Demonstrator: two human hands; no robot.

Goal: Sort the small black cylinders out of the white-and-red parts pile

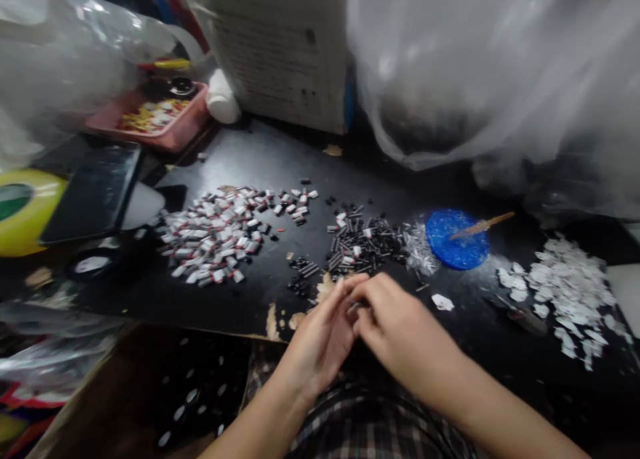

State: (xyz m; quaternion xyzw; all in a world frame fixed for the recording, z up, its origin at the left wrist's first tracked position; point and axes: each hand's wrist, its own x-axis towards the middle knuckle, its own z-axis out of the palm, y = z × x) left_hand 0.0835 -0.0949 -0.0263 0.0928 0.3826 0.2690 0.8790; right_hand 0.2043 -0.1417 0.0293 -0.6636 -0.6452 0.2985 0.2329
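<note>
My left hand (327, 336) and my right hand (393, 319) meet at the front edge of the black table, fingertips together. The fingers of both curl in around a small object, mostly hidden, that I cannot make out. Just beyond them lies a pile of small dark springs and black bits (367, 242), with a few white-and-grey pieces on it. To the left spreads a heap of small white-and-grey blocks with red marks (220, 229). Thin clear-grey slivers (421, 246) lie right of the springs, and a white flat piece (443, 302) lies near my right wrist.
A blue round lid (457, 239) carries a wooden stick (483, 226). White flakes (570, 286) are heaped at the right. Farther back stand a pink tray (173, 136), a white bottle (223, 99), a carton (285, 52) and plastic bags (475, 66). A yellow tape roll (40, 226) sits left.
</note>
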